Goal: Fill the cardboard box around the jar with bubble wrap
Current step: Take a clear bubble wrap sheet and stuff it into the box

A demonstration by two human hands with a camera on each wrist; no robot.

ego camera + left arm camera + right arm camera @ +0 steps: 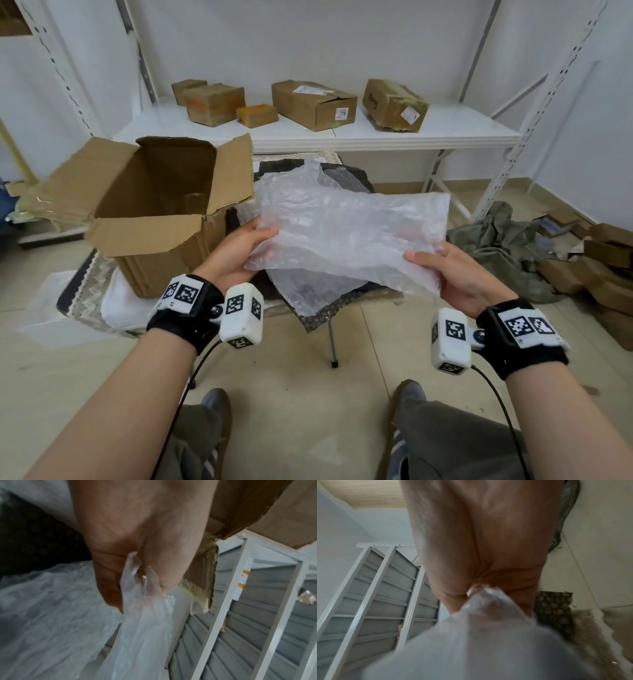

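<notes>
A clear sheet of bubble wrap (352,229) is held up between both hands, to the right of the open cardboard box (161,219). My left hand (239,250) pinches its near left edge, thumb on top; in the left wrist view the left hand (137,574) has the wrap (142,615) squeezed between thumb and fingers. My right hand (455,274) grips the near right corner, and the right wrist view shows that hand (481,588) pinching bunched wrap (488,622). Deep inside the box a clear glass jar (196,202) is faintly visible.
More bubble wrap (308,291) lies on a small dark-topped table (349,181) under the sheet. A white shelf (445,133) behind carries several brown boxes. Olive cloth (503,240) and flattened cartons (603,267) lie on the floor at right.
</notes>
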